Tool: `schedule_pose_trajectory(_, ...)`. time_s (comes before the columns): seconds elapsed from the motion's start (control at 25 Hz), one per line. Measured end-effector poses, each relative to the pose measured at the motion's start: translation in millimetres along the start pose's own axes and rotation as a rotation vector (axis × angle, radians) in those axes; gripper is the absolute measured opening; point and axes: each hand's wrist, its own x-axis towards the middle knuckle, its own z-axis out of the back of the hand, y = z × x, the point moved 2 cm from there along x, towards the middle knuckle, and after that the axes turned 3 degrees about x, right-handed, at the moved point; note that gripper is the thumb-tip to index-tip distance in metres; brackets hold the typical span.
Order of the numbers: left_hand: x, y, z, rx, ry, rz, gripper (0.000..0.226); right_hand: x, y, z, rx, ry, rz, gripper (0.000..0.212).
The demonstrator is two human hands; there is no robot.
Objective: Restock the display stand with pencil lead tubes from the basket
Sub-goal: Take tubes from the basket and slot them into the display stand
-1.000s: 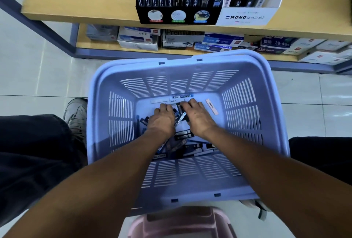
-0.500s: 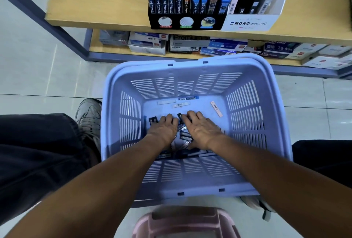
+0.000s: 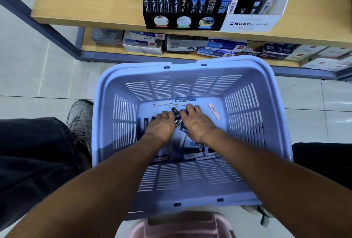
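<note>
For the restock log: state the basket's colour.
Light lavender-blue plastic basket with slatted walls; seen in the head view.

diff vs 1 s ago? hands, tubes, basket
Little changed. Both hands, left and right, stay low in the basket, gathering the dark lead tubes between them; fingers shifted slightly. No tube lifted out yet. The display stand on the shelf is unchanged; only the camera angle moved.

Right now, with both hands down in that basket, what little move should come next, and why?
Probably close the fingers on a few tubes and lift them out. Both the left hand and the right hand lie on the dark pencil lead tubes at the bottom of the basket, while the display stand waits on the shelf above. Whether either hand already grips one cannot be told.
</note>
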Motion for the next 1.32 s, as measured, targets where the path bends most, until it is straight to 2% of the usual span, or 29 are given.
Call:
schedule_pose_trajectory(0.16, 0, -11, -7, 0.027, 0.045, 0.075, 0.035, -2, 9, -7, -0.140, -0.002, -0.047, 0.067)
schedule_pose_trajectory(0.32, 2, -12, -7, 0.036, 0.053, 0.088, 0.037, -2, 12, -14, -0.134, -0.023, -0.101, 0.066)
schedule_pose_trajectory(0.64, -1, -25, 12, 0.092, 0.043, 0.004, 0.046, 0, 9, -14, -0.207, -0.019, -0.115, 0.082)
schedule_pose_trajectory(0.88, 7, -30, 7, 0.176, 0.038, 0.077, 0.034, 1, 8, -13, -0.183, -0.086, -0.120, 0.061)
schedule_pose_trajectory(1.08, 7, -25, 3, 0.091, 0.058, 0.087, 0.033, 3, 8, -13, -0.188, -0.060, -0.133, 0.068)
schedule_pose_trajectory(1.2, 5, -18, 10, -0.062, 0.025, 0.084, 0.031, 7, 6, -1, 0.031, -0.073, -0.174, 0.053)
schedule_pose_trajectory(1.32, 0, -10, 21, -0.344, 0.053, 0.075, 0.029, 8, 2, 25, 0.498, -0.042, -0.229, 0.041)
